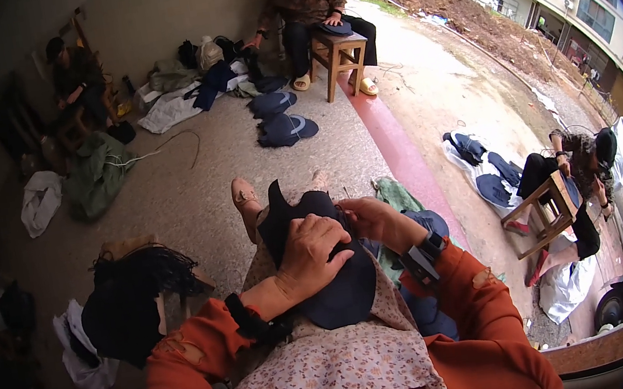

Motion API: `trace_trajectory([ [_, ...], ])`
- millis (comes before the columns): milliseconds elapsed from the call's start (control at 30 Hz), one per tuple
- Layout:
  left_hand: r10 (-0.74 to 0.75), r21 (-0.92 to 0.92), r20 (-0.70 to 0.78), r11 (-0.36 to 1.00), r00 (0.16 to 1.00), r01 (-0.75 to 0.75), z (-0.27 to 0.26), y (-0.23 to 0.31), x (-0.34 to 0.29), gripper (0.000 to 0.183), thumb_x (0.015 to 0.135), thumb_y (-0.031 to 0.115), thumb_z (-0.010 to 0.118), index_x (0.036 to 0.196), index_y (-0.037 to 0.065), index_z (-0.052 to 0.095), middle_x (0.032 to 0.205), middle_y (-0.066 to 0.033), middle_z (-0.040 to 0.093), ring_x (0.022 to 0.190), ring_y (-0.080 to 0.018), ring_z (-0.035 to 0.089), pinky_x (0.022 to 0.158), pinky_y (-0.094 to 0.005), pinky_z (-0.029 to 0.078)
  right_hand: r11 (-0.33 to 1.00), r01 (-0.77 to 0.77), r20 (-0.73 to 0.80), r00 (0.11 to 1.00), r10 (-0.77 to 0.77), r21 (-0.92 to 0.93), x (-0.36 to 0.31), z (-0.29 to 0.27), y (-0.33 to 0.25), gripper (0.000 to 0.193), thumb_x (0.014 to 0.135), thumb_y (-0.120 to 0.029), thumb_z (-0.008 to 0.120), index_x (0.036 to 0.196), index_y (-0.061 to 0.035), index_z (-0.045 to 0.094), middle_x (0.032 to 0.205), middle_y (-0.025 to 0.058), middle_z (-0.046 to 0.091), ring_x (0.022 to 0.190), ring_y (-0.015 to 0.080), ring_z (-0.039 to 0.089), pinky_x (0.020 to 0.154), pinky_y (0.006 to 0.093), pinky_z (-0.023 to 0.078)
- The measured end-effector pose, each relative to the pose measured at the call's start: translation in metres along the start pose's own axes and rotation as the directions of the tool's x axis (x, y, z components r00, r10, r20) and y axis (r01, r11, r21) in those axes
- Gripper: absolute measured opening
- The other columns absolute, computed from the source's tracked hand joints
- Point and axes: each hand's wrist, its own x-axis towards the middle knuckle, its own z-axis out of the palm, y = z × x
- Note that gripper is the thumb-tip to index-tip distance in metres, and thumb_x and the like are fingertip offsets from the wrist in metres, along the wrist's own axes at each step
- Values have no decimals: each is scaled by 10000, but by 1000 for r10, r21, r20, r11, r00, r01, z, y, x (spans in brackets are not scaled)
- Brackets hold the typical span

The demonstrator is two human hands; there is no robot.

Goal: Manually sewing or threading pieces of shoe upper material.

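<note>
A dark navy cap [340, 302] lies across my lap, its rounded visor toward me and a pointed flap of cloth sticking up at the far end. My left hand [310, 252] rests over the middle of the cap, its fingers curled and gripping the cloth. At the cap's right edge, my right hand [372, 220] is closed in a pinch; whatever is between its fingertips is too small to make out. Beneath the cap is a floral apron [336, 370] covering my lap.
Bundled dark cap pieces [125, 312] with hanging threads sit at my left. Finished-looking caps [286, 129] lie on the floor ahead. Several blue caps [427, 222] are piled by my right knee. Three people sit nearby, two by wooden stools [340, 55]. White sacks [42, 202] lie about.
</note>
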Motion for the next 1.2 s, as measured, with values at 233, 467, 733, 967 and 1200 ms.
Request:
trace_trajectory([
  [233,-215,-223,6,952,977,211,-5,2,-2,342,732,160,824,1006,109,628,941,-13,639,853,-192,605,802,-352,412,388,696,149,578,-803,-604,-10,3,-14,278,855,-158,649,624,-105,505,533,-17,433,415,115,343,411,265,239],
  [467,-154,-122,69,979,986,162,-2,-3,2,174,806,236,752,916,125,678,904,-8,656,890,-218,601,796,-373,395,660,721,128,690,-713,-209,-81,55,-66,62,872,-71,549,931,-58,538,711,-35,479,596,48,429,503,198,324],
  [733,-108,-96,115,988,987,119,-1,-3,1,131,856,280,730,887,153,724,860,25,647,860,-188,579,815,-359,353,528,778,212,611,-763,-340,-102,76,-92,171,965,-132,573,1063,-7,636,744,-21,521,640,60,461,575,214,370],
  [967,-98,-210,117,970,988,121,-4,-8,1,135,907,274,695,910,148,743,825,18,668,774,-165,595,769,-333,371,445,750,216,598,-772,-488,-115,92,-114,246,988,-262,623,1078,-36,659,715,-30,573,567,17,441,493,189,306],
  [1200,-9,-185,130,982,991,33,-6,-11,5,141,895,258,710,898,127,760,720,7,626,705,-161,585,702,-328,389,211,757,246,442,-862,-619,-119,97,-134,299,965,-267,652,821,-4,654,646,8,584,616,70,544,577,259,423],
])
